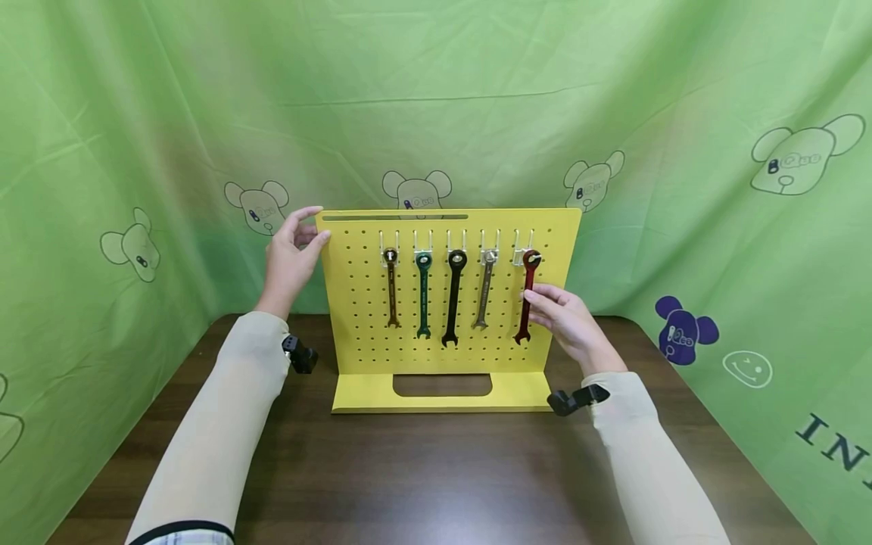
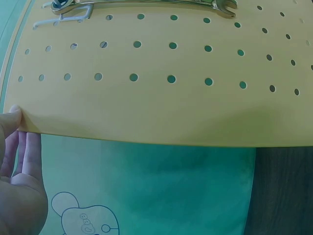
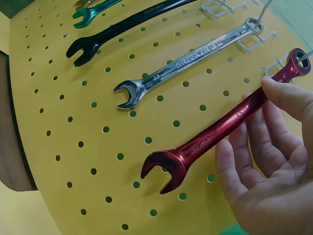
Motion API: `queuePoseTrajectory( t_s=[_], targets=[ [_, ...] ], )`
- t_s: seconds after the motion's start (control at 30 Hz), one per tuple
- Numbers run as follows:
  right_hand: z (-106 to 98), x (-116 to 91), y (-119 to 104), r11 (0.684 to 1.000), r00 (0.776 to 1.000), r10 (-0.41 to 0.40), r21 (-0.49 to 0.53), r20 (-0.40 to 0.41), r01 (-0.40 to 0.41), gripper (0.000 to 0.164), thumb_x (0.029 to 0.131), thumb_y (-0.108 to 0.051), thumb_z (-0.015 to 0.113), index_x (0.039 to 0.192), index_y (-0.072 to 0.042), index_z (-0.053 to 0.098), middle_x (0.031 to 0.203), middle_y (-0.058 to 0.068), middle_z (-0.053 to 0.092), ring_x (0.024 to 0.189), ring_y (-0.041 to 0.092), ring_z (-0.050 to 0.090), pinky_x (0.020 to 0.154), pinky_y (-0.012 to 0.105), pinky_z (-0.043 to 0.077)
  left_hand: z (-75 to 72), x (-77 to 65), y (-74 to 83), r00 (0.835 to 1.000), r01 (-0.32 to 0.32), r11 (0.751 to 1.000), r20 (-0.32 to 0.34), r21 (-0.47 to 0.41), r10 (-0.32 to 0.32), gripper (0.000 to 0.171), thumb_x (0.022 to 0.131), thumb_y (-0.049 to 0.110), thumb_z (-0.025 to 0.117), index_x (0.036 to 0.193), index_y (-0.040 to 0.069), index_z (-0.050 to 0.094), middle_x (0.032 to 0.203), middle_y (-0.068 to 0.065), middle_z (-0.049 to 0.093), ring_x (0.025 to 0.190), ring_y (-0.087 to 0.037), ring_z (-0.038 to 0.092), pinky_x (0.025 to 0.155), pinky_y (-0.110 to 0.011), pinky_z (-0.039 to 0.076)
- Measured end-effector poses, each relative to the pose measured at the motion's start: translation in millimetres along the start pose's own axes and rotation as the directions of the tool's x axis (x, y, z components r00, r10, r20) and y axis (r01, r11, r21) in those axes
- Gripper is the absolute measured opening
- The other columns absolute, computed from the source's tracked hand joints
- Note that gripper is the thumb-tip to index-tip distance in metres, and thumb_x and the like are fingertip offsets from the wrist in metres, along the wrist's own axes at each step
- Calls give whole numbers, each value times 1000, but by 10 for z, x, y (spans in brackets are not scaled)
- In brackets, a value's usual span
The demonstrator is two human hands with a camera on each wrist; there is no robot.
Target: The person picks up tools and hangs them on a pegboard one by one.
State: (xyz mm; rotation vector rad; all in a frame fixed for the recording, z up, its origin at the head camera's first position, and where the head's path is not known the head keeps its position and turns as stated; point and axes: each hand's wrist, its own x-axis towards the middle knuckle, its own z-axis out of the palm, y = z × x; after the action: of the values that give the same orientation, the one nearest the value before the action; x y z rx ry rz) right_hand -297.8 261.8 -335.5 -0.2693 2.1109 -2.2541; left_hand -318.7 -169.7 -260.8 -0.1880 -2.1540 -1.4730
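Note:
A yellow pegboard (image 1: 436,365) stands upright on its base. My left hand (image 1: 289,261) pinches its upper left corner, thumb on the front and fingers behind the edge. With thumb and fingers my right hand (image 1: 571,324) holds a red combination wrench (image 3: 215,129) by the shank, near its ring end. That ring end is around the tip of the rightmost hook, and the open end points down. Left of it hang a silver wrench (image 1: 485,291), a black wrench (image 1: 453,303), a green wrench (image 1: 424,295) and a bronze-coloured wrench (image 1: 391,295), each on its own hook.
The board stands on a dark wooden table (image 1: 436,469), its base lip (image 1: 443,409) facing me. A green printed curtain (image 1: 436,91) surrounds the table at the back and sides. The base has a cut-out slot in its middle.

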Motion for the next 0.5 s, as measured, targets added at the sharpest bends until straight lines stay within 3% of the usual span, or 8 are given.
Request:
queuePoseTrajectory(
  t_s=[0.17,0.33,0.5],
  targets=[
    [-14,-23,-7,1000,1000,-7,-1,10,7,37,100,-18,64,129,3,53,110,-1,68,100,11,63,93,24,52,-9,4,-6,1000,-4,1000,1,-2,4,43,98,15,67,139,21,57,116,-13,66,107,-23,62,91,-34,54],
    [-48,-78,-34,995,1000,-14,-99,19,16,55,101,-23,63,143,9,43,116,-4,64,108,11,60,100,28,50,-10,-1,-4,1000,-13,1000,3,-5,13,43,97,13,68,138,20,57,115,-12,66,106,-22,62,90,-33,55],
    [-91,-175,-89,983,999,-19,-183,48,28,61,103,-26,60,146,10,39,132,8,60,118,18,58,104,32,47,-7,7,-4,1000,-21,1000,2,-8,21,43,97,13,68,138,19,57,114,-12,67,105,-22,62,89,-33,55]
  ],
)
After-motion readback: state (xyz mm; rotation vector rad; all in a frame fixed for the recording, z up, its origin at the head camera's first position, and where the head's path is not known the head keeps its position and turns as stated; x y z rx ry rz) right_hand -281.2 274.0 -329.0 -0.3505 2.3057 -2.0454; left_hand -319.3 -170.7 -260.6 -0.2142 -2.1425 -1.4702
